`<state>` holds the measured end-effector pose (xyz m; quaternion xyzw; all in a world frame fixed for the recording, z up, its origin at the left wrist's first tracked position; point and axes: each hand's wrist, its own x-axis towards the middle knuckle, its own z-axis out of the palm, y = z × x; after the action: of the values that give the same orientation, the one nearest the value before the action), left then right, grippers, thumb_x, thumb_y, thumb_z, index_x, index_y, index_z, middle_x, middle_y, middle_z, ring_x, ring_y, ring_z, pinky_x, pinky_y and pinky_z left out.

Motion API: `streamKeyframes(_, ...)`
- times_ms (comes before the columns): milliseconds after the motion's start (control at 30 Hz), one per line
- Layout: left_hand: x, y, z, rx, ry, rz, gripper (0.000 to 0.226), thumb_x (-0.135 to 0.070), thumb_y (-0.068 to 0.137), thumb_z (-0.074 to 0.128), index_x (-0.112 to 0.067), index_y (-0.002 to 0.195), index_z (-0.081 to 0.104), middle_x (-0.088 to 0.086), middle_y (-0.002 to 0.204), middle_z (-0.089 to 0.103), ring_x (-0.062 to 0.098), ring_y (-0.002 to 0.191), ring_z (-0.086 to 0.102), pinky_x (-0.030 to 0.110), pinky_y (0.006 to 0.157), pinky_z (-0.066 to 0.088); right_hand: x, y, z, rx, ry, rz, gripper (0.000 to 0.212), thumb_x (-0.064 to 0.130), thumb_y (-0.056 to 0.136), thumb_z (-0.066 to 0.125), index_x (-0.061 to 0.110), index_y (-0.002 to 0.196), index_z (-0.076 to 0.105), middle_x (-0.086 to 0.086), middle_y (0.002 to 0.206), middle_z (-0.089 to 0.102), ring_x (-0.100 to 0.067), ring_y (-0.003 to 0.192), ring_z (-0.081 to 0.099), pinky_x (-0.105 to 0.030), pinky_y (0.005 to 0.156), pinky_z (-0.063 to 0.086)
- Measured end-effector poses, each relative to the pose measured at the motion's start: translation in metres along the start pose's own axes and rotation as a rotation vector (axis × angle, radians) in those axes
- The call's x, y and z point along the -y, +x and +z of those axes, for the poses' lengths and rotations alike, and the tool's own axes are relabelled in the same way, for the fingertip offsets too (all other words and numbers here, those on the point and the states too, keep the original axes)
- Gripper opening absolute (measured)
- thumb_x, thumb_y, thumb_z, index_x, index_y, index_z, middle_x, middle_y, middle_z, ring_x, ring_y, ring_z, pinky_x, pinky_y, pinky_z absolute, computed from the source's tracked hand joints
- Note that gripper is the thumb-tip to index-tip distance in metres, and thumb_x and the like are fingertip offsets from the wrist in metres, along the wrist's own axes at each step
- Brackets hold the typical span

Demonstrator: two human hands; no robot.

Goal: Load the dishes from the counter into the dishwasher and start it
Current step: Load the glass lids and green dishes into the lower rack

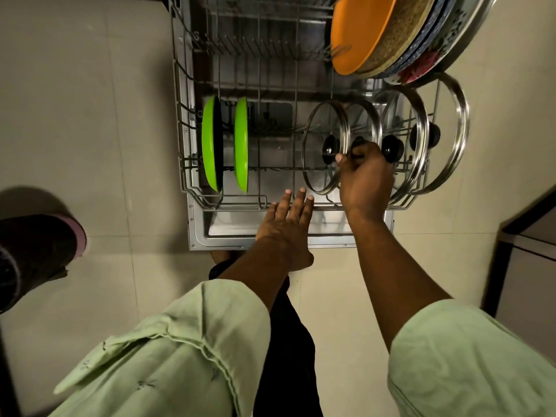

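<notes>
Right hand (365, 176) curled round the knob (358, 143) of second glass lid (364, 120). Lid upright in lower rack (234, 207), right side. Left hand (285, 224) flat, fingers straight, over front rail.

Head camera, steeply downward, near dishwasher rack (192, 188)

The stack of plates (391, 40) runs off the top edge; the right hand (365, 179) hides the knob of a glass lid (365, 121).
</notes>
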<state>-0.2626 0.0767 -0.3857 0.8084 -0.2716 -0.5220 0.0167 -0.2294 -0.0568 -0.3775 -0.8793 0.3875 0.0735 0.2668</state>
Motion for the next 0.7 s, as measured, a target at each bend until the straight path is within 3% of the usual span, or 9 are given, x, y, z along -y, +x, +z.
streamKeyframes(200, 0.012, -0.015, -0.011, -0.087, -0.052, -0.023, 0.082, -0.039, 0.1, 0.048, -0.021, 0.159, -0.007, 0.008, 0.163, -0.021, 0.031, 0.151, -0.013, 0.049, 0.12, -0.004, 0.003, -0.032, -0.003, 0.001, -0.187, -0.162, 0.027, 0.022, 0.096, 0.058, 0.013, 0.121, 0.058, -0.008, 0.112, 0.066, -0.023, 0.105, 0.062, -0.025, 0.077, 0.04)
streamKeyframes(400, 0.037, -0.046, -0.021, -0.215, -0.018, -0.062, 0.073, -0.039, 0.103, 0.04, -0.022, 0.159, -0.003, 0.008, 0.165, -0.016, 0.03, 0.152, -0.01, 0.049, 0.121, 0.0, 0.0, -0.069, 0.0, 0.063, -0.224, -0.239, 0.038, 0.023, 0.093, 0.059, 0.006, 0.127, 0.052, -0.015, 0.127, 0.057, -0.03, 0.12, 0.052, -0.043, 0.1, 0.045)
streamKeyframes(700, 0.047, -0.135, -0.06, -0.405, -0.008, -0.114, 0.07, -0.036, 0.102, 0.041, -0.021, 0.159, 0.003, 0.008, 0.166, -0.009, 0.03, 0.153, -0.006, 0.051, 0.123, 0.007, 0.045, -0.121, -0.051, 0.175, -0.266, -0.384, 0.047, 0.033, 0.098, 0.052, 0.008, 0.137, 0.047, -0.014, 0.148, 0.043, -0.031, 0.142, 0.032, -0.043, 0.116, 0.028)
